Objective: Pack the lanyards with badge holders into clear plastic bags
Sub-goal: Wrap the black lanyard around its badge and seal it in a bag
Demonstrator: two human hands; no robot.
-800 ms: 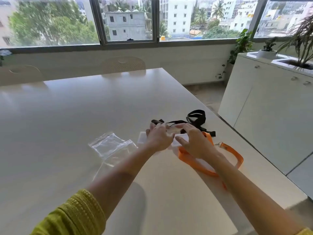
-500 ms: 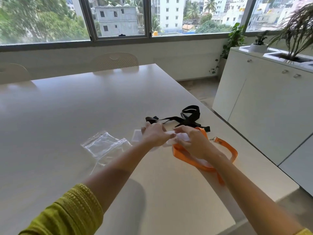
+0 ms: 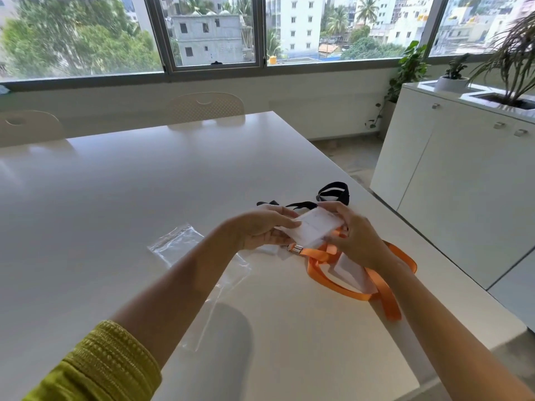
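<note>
A badge holder (image 3: 314,228), clear with a white card inside, is held above the white table (image 3: 115,198) between both hands. The left hand (image 3: 260,230) grips its left end, thumb laid on top and fingers curled beneath. The right hand (image 3: 357,237) grips its right end, fingers curled over the far edge. The holder is tilted, its right end raised. A metal clip (image 3: 295,249) is seen just below the holder's near edge, joined to an orange lanyard (image 3: 347,285). The orange lanyard is spread in loops on the table beneath the right wrist, one strap running toward the table's near right edge. A second white card or holder (image 3: 351,272) lies within those loops, partly covered by the strap. A black lanyard (image 3: 333,192) lies on the table just beyond the hands, one loop standing up, part of it hidden behind the fingers. Clear plastic bags (image 3: 176,244) lie flat on the table to the left of and beneath the left forearm; how many there are cannot be told. A yellow-green sleeve (image 3: 101,369) covers the left upper forearm. Two chairs (image 3: 207,107) are tucked at the table's far side beneath a wide window (image 3: 214,33). A white cabinet (image 3: 463,175) with potted plants (image 3: 512,56) on top stands at the right.
</note>
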